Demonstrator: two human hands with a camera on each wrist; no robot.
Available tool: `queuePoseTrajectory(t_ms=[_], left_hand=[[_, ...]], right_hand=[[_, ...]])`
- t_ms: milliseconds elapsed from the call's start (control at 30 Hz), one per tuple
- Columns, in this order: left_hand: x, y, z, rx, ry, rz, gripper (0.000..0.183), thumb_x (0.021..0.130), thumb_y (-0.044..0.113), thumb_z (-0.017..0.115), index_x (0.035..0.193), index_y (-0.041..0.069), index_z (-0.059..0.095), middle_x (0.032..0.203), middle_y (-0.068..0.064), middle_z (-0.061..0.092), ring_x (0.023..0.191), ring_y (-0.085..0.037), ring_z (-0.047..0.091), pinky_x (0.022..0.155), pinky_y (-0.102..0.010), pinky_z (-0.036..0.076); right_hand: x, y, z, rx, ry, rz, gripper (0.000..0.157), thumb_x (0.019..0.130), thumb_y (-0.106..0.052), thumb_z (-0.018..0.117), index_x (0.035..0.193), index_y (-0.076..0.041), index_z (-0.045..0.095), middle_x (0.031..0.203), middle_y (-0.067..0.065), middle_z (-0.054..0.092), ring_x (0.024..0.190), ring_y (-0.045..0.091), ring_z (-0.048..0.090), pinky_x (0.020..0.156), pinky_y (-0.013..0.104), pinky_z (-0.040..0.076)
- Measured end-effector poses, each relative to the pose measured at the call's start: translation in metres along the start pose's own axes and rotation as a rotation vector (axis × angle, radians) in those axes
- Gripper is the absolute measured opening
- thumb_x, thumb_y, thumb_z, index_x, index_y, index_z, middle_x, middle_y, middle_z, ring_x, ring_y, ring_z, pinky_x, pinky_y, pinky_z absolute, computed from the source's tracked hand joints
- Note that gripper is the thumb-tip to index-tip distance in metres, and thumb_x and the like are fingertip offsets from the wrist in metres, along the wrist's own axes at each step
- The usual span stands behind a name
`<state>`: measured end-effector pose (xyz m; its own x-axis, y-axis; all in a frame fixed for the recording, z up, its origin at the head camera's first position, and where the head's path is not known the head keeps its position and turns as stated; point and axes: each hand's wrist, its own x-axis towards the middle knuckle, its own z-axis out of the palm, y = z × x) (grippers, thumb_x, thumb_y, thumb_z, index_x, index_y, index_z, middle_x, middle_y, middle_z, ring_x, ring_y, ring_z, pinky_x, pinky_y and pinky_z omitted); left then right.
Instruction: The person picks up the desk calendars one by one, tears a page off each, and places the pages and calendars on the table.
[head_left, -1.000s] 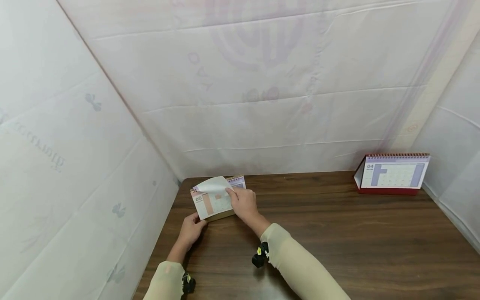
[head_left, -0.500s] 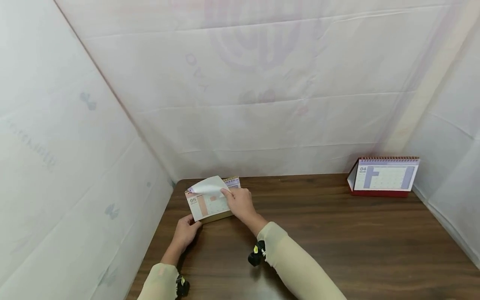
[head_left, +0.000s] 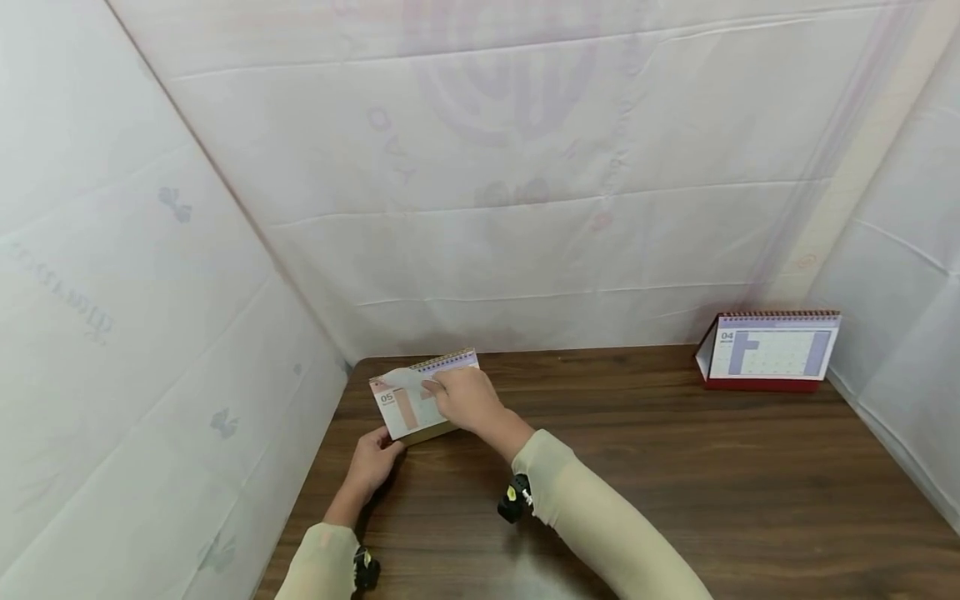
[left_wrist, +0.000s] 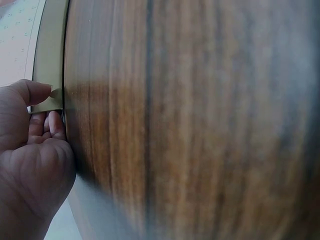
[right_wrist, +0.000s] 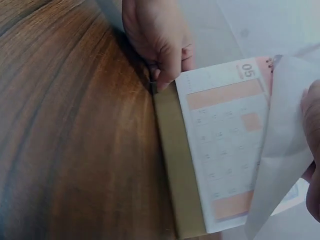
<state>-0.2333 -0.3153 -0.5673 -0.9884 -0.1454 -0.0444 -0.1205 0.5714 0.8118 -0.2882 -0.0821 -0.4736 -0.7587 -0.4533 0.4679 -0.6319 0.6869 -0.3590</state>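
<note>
A desk calendar (head_left: 406, 414) with a gold base (right_wrist: 176, 155) stands at the back left of the table, its 05 page facing front. My left hand (head_left: 373, 461) pinches the base's lower left corner; in the left wrist view the thumb (left_wrist: 37, 92) lies on the gold strip, fingers behind it. My right hand (head_left: 468, 400) pinches a bent calendar page (right_wrist: 285, 125), white on the side that shows, lifted in front of the 05 sheet. A purple-printed sheet (head_left: 459, 360) shows at the calendar's upper right. My right hand hides the calendar's right part.
A second desk calendar (head_left: 772, 348), with a red base and its 04 page in front, stands at the back right of the wooden table (head_left: 675, 467). White printed cloth walls (head_left: 480, 250) rise behind the table and at both sides.
My right hand has moved a little left and up with the page, whose raised fold now sits lower. More of the spiral binding and purple sheet shows. My left hand keeps its hold.
</note>
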Motion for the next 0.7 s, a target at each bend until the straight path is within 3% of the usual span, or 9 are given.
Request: queuePoseTrajectory(t_ms=[200, 433, 567, 700], left_hand=[[0.002, 0.002, -0.001, -0.007, 0.004, -0.011, 0.039, 0.100, 0.007, 0.063, 0.138, 0.000, 0.069, 0.138, -0.022, 0.071, 0.122, -0.029, 0.065, 0.095, -0.035, 0.054], [0.002, 0.005, 0.002, -0.017, 0.010, -0.012, 0.034, 0.099, 0.008, 0.066, 0.131, 0.000, 0.072, 0.123, -0.018, 0.076, 0.101, -0.020, 0.061, 0.084, -0.027, 0.050], [0.001, 0.004, 0.002, -0.025, 0.012, -0.014, 0.035, 0.098, 0.007, 0.066, 0.132, 0.000, 0.072, 0.124, -0.018, 0.076, 0.101, -0.019, 0.061, 0.083, -0.026, 0.050], [0.001, 0.001, 0.000, -0.011, 0.022, -0.014, 0.036, 0.098, 0.007, 0.065, 0.133, 0.000, 0.072, 0.125, -0.020, 0.075, 0.103, -0.021, 0.061, 0.083, -0.026, 0.050]], right_hand=[[-0.001, 0.006, 0.012, 0.176, 0.020, 0.150, 0.055, 0.111, -0.041, 0.055, 0.061, -0.018, 0.051, 0.048, -0.007, 0.037, 0.046, 0.005, 0.032, 0.053, 0.021, 0.033], [-0.004, 0.008, 0.019, 0.280, 0.106, 0.168, 0.054, 0.110, -0.035, 0.058, 0.061, -0.020, 0.040, 0.051, -0.010, 0.031, 0.046, 0.003, 0.026, 0.051, 0.018, 0.026], [-0.006, 0.008, 0.023, 0.327, 0.124, 0.191, 0.055, 0.110, -0.034, 0.059, 0.061, -0.019, 0.038, 0.051, -0.010, 0.030, 0.046, 0.003, 0.025, 0.051, 0.018, 0.025], [-0.005, 0.008, 0.028, 0.377, 0.130, 0.218, 0.054, 0.109, -0.036, 0.059, 0.061, -0.017, 0.045, 0.050, -0.010, 0.033, 0.045, 0.003, 0.026, 0.049, 0.018, 0.026]])
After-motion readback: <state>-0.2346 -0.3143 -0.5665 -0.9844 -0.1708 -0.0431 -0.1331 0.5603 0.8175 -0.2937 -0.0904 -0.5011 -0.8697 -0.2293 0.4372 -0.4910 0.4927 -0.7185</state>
